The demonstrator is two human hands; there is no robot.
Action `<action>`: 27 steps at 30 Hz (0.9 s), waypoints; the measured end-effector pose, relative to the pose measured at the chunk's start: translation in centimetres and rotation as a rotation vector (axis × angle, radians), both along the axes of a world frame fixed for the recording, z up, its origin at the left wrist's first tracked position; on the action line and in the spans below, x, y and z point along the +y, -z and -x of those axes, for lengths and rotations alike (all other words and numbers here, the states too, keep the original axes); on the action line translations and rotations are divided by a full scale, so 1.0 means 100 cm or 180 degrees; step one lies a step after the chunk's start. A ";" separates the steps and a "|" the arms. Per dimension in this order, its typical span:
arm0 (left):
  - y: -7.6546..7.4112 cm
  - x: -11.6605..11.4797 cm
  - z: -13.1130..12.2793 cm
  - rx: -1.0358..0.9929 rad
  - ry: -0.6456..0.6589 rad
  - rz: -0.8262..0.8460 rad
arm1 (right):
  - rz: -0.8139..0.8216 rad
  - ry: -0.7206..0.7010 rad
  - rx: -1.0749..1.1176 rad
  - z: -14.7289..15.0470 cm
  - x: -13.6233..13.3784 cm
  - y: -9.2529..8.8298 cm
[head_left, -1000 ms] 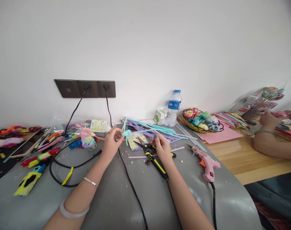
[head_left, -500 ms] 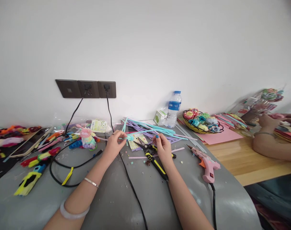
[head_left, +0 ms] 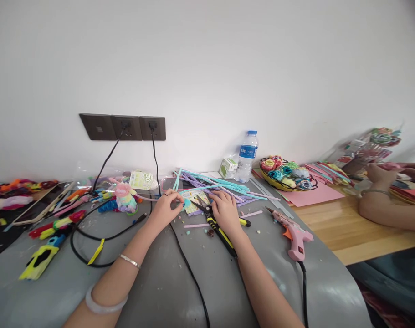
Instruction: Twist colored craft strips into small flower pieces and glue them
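My left hand (head_left: 166,208) pinches a small curled end of a light blue pipe cleaner (head_left: 187,202) just above the grey table cover (head_left: 152,282). The cleaner's long tail runs up and right towards a heap of blue and purple pipe cleaners (head_left: 221,184). My right hand (head_left: 224,210) lies palm down over the black-and-yellow pliers (head_left: 217,226), its fingers curled on their head and on the cleaners near them. Whether it grips them I cannot tell.
A pink glue gun (head_left: 294,230) lies to the right with its black cord. A pastel plush figure (head_left: 124,197), bright craft pieces (head_left: 43,259) and black cables (head_left: 101,237) lie to the left. A water bottle (head_left: 247,156), a flower basket (head_left: 288,172) and another person's arm (head_left: 388,209) are at the right.
Both hands have sunk lower towards the table. My right hand moved left and down onto the pliers. The blue curled end came down with my left hand.
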State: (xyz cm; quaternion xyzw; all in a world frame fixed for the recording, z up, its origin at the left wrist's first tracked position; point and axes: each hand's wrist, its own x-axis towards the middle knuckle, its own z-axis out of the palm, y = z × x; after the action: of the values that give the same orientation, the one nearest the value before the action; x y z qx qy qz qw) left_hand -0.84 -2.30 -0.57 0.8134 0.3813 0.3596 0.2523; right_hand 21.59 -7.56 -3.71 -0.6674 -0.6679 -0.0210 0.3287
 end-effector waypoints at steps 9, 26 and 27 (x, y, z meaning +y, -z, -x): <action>-0.001 0.001 0.001 -0.0286 -0.0224 -0.0118 | -0.0658 -0.0455 0.1405 -0.005 -0.004 -0.012; -0.013 -0.013 -0.006 -0.0428 0.0653 0.0521 | -0.0038 -0.1265 0.1462 0.002 -0.011 -0.018; -0.013 -0.013 -0.005 -0.0503 0.0674 0.0569 | -0.0032 -0.1299 0.1452 0.003 -0.011 -0.019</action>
State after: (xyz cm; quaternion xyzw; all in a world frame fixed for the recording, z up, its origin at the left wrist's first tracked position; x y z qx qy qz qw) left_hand -0.31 -3.61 0.75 0.7925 0.3029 0.3585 0.3894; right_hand 21.34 -8.65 -1.85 -0.5053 -0.6970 0.1925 0.4709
